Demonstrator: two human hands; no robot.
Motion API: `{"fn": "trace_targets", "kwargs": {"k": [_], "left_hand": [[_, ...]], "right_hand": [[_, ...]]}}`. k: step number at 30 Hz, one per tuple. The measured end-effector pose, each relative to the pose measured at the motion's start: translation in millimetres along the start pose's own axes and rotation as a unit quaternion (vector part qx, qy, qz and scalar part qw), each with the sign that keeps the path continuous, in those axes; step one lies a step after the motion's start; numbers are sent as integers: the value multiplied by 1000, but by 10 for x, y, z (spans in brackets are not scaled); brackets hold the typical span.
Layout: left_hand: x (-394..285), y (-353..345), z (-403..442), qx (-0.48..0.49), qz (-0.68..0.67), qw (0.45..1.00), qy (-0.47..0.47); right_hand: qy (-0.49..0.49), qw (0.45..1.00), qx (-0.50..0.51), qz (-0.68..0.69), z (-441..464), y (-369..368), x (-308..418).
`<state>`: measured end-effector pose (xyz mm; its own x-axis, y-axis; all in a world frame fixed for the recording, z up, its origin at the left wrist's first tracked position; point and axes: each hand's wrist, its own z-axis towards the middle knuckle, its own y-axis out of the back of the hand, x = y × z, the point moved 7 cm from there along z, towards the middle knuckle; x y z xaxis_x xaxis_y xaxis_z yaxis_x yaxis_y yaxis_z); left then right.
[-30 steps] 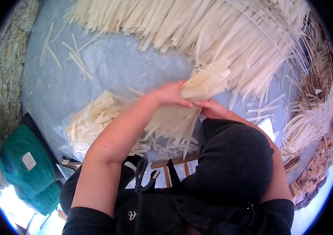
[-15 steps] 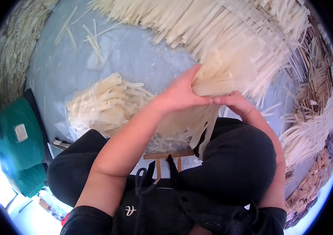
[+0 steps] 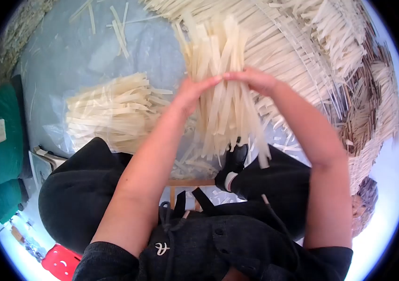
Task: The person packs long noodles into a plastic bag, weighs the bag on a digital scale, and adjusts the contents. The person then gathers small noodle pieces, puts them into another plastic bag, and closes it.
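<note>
A thick bundle of pale, flat strips (image 3: pixel 223 107) hangs between my hands over my lap, its upper ends fanned out and its lower ends loose. My left hand (image 3: pixel 192 92) is wrapped round the bundle's left side, thumb across the front. From the right, my right hand (image 3: pixel 258 80) grips the same bundle, and the two thumbs meet near its middle. Most of the other fingers are hidden behind the strips. To the left lies a second pile of similar strips (image 3: pixel 115 107), partly in clear plastic.
Long rows of pale strips (image 3: pixel 284 51) curve across the back and right. A few loose strips (image 3: pixel 120 30) lie on the grey sheet (image 3: pixel 59 61). Green fabric (image 3: pixel 0 136) is at the far left, with a red item (image 3: pixel 61 262) lower down. A wooden edge (image 3: pixel 192 182) stands between my legs.
The bundle has moved left and swung from a slant to nearly upright in front of me. Both hands have come with it and still grip it. My view has shifted a little.
</note>
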<state>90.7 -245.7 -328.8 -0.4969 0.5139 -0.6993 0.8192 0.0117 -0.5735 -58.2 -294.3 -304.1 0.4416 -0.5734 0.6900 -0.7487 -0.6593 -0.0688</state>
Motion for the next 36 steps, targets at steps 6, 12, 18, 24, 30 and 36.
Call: {"fn": "trace_targets", "kwargs": {"k": [6, 12, 18, 24, 30, 36], "left_hand": [[1577, 1031, 114, -156, 48, 977, 139], [1368, 1148, -103, -208, 6, 958, 199], [1446, 1233, -48, -218, 31, 959, 178], [1482, 1246, -51, -226, 1, 962, 152], [1422, 1282, -19, -233, 106, 957, 137], [1528, 1268, -29, -219, 24, 962, 158]], "right_hand": [[23, 988, -54, -142, 807, -45, -1367], [-209, 851, -48, -480, 645, 46, -356], [109, 846, -267, -449, 1505, -7, 168], [-12, 808, 86, -583, 1796, -966, -29], [162, 807, 41, -567, 1946, -1184, 133], [128, 931, -233, -251, 1402, -401, 88]]}}
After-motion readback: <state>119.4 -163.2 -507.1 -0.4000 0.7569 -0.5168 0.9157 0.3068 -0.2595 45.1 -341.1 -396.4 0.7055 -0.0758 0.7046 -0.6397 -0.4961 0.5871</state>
